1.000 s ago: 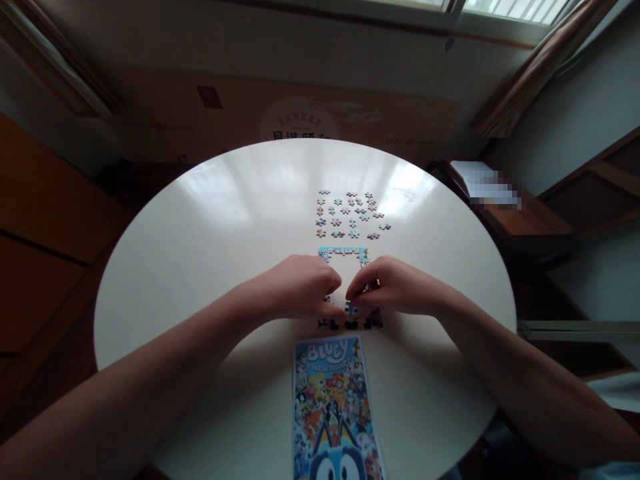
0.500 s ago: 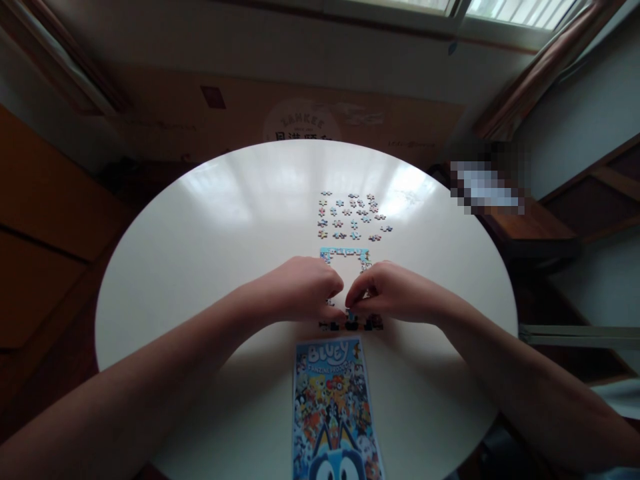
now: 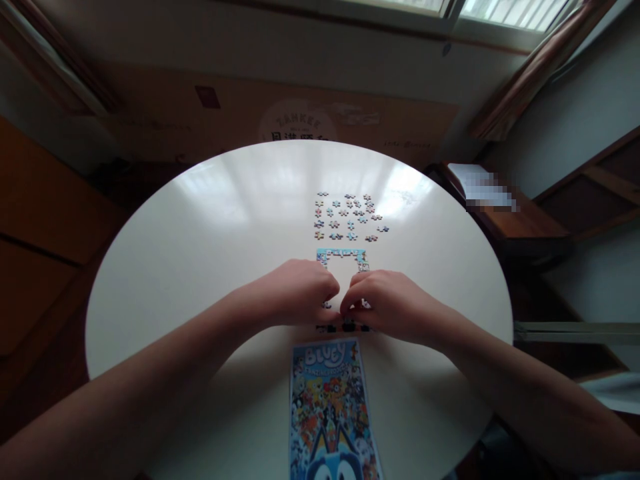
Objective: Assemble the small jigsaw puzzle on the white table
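A jigsaw puzzle border [image 3: 342, 253] lies on the white table, its middle showing bare tabletop. My left hand [image 3: 305, 292] rests over its left side, fingers curled and the thumb apart from them, reaching toward the bottom strip. Across from it my right hand [image 3: 383, 300] covers the lower right side. Its thumb and index finger pinch at the bottom strip on a small puzzle piece, mostly hidden by the fingertips. Both sets of fingertips nearly meet there. Beyond the border, several loose puzzle pieces [image 3: 334, 225] lie spread in rough rows.
A Bluey picture sheet [image 3: 327, 400] lies on the near part of the round white table [image 3: 200, 247], just below the puzzle. A wooden bench [image 3: 530, 220] with a white item on it stands at the right. Behind the table runs a printed cardboard panel [image 3: 240, 113].
My right hand has moved slightly left and down, its fingertips lower on the bottom strip. The left hand keeps its place on the border. The whole view has shifted a little.
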Action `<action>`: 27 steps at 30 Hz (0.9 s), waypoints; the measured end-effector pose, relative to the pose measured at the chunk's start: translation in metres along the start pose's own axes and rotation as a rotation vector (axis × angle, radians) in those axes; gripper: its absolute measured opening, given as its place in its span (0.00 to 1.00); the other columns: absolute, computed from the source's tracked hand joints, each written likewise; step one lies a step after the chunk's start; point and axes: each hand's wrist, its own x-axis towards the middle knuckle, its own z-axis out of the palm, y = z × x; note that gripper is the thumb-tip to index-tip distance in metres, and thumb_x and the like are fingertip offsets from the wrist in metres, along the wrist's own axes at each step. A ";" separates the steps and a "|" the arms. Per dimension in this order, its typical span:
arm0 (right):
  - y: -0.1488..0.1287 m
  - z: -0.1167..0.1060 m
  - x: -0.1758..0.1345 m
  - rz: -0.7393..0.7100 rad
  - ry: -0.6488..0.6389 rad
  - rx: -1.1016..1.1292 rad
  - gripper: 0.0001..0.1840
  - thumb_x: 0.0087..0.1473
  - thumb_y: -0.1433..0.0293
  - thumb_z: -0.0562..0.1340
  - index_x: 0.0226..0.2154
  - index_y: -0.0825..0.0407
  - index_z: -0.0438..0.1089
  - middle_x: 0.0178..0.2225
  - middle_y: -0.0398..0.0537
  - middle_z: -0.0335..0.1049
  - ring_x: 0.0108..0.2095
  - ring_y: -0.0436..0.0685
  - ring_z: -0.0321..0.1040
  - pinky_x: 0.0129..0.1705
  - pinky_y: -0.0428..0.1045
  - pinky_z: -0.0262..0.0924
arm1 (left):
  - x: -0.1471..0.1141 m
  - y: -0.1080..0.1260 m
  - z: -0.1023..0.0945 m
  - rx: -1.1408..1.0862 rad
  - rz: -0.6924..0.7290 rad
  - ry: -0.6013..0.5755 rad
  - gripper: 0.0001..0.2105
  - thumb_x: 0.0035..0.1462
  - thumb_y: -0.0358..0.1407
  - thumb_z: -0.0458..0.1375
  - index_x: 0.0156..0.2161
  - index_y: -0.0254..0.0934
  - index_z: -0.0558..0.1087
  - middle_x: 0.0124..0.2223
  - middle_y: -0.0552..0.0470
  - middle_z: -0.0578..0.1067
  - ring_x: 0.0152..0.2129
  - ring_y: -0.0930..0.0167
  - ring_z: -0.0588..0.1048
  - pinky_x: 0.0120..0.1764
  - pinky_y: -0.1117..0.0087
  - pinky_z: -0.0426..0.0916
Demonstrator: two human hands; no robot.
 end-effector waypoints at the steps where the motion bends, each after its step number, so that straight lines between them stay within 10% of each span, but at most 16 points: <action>1: 0.002 -0.002 0.000 0.001 0.007 0.037 0.09 0.53 0.74 0.68 0.34 0.44 0.82 0.33 0.41 0.78 0.35 0.51 0.70 0.35 0.47 0.55 | 0.000 0.000 0.000 -0.002 0.001 -0.003 0.15 0.55 0.45 0.61 0.23 0.38 0.70 0.22 0.53 0.69 0.20 0.72 0.60 0.24 0.68 0.50; 8: 0.031 -0.028 -0.010 0.051 0.286 0.232 0.07 0.57 0.67 0.66 0.36 0.47 0.82 0.34 0.44 0.78 0.32 0.50 0.70 0.34 0.46 0.60 | -0.001 -0.002 0.000 -0.022 0.029 0.005 0.17 0.56 0.45 0.62 0.22 0.37 0.68 0.23 0.53 0.69 0.20 0.73 0.61 0.24 0.68 0.50; 19: 0.035 -0.033 -0.023 0.231 0.082 -0.069 0.10 0.58 0.68 0.63 0.37 0.48 0.82 0.38 0.48 0.81 0.38 0.57 0.75 0.37 0.50 0.62 | -0.006 -0.008 -0.002 -0.145 0.141 0.065 0.17 0.59 0.37 0.59 0.21 0.37 0.64 0.21 0.55 0.66 0.18 0.74 0.59 0.25 0.68 0.51; 27: 0.035 -0.017 -0.018 0.199 0.117 -0.016 0.11 0.59 0.70 0.62 0.39 0.47 0.82 0.40 0.46 0.80 0.38 0.54 0.74 0.37 0.49 0.62 | -0.009 -0.051 -0.013 -0.141 -0.060 0.223 0.19 0.65 0.41 0.51 0.22 0.37 0.60 0.20 0.54 0.65 0.17 0.75 0.60 0.24 0.68 0.51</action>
